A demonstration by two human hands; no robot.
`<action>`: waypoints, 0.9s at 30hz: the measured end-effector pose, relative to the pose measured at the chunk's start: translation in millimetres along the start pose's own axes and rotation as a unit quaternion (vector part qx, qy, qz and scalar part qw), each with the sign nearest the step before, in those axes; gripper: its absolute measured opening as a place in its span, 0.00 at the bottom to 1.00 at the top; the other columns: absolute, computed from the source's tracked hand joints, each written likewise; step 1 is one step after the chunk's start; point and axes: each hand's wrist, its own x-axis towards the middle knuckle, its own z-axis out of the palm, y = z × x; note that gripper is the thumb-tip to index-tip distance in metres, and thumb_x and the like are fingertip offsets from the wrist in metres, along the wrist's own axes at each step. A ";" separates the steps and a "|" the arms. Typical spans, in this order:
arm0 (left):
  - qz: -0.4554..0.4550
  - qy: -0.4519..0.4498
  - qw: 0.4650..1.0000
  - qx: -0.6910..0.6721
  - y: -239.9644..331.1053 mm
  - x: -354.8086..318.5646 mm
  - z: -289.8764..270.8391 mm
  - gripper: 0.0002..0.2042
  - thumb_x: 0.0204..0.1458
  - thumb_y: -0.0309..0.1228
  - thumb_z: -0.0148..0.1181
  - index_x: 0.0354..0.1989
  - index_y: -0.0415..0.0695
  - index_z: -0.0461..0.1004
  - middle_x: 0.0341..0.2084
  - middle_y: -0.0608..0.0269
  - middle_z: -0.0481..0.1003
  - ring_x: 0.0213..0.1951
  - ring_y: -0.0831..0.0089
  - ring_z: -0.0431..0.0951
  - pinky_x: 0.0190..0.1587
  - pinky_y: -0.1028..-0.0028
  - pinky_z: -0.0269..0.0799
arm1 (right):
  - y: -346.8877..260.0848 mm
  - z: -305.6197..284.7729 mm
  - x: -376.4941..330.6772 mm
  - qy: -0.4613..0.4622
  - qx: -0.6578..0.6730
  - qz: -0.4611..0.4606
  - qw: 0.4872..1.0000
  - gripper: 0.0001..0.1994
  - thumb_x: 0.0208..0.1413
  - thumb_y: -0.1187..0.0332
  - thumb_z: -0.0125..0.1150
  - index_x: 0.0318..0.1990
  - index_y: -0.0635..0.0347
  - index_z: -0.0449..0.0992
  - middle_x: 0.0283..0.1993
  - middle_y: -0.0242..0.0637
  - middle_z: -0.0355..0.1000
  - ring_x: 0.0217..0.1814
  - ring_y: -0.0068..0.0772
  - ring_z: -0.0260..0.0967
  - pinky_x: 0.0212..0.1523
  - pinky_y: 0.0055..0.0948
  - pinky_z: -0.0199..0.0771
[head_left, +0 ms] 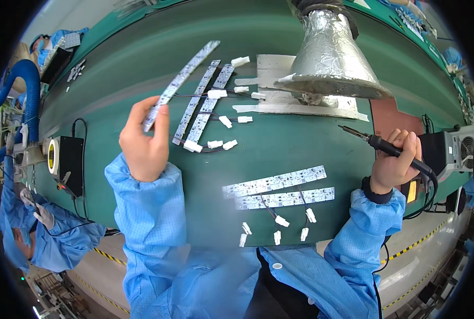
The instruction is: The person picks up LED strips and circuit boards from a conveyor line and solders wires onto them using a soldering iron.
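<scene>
We're pinching one LED strip (179,82) in the left hand (144,143), right hand (394,159) fisted round the soldering iron (378,142); keeping tip clear of the wires while lowering it flat.

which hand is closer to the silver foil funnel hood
Right. The right hand, gripping a soldering iron, sits just below the hood; the left hand is far off to its left.
</scene>
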 end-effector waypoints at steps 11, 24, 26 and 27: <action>0.030 -0.140 0.964 0.225 -10.6 -6.2 6.6 0.13 0.52 0.36 0.57 0.41 0.40 0.74 0.38 0.57 0.74 0.43 0.58 0.71 0.47 0.63 0.64 | -0.4 4.9 -4.1 -0.016 -0.002 0.016 1.000 0.15 0.60 0.74 0.45 0.19 0.61 0.57 0.19 0.30 0.50 0.20 0.21 0.43 0.22 0.24 0.47; -0.011 -0.143 0.977 0.157 1.9 -8.8 7.2 0.11 0.48 0.31 0.61 0.38 0.39 0.74 0.27 0.60 0.72 0.28 0.62 0.73 0.32 0.66 0.68 | -3.0 4.1 -5.8 -0.025 0.003 0.032 0.999 0.14 0.59 0.75 0.45 0.20 0.62 0.57 0.19 0.31 0.51 0.21 0.22 0.44 0.23 0.24 0.49; 0.105 -0.112 0.981 0.120 13.5 -8.2 6.3 0.12 0.44 0.30 0.65 0.36 0.40 0.75 0.25 0.61 0.71 0.27 0.61 0.72 0.32 0.66 0.67 | -2.5 2.5 -6.1 -0.025 0.003 0.030 0.999 0.14 0.59 0.75 0.45 0.20 0.62 0.57 0.20 0.31 0.51 0.21 0.22 0.45 0.23 0.24 0.49; 0.105 -0.113 0.981 0.119 17.1 -9.9 6.3 0.12 0.44 0.30 0.65 0.36 0.40 0.75 0.25 0.61 0.71 0.27 0.61 0.72 0.32 0.66 0.67 | -2.0 1.9 -6.1 -0.027 0.004 0.028 0.999 0.14 0.59 0.75 0.45 0.20 0.62 0.57 0.20 0.31 0.51 0.21 0.22 0.45 0.23 0.24 0.50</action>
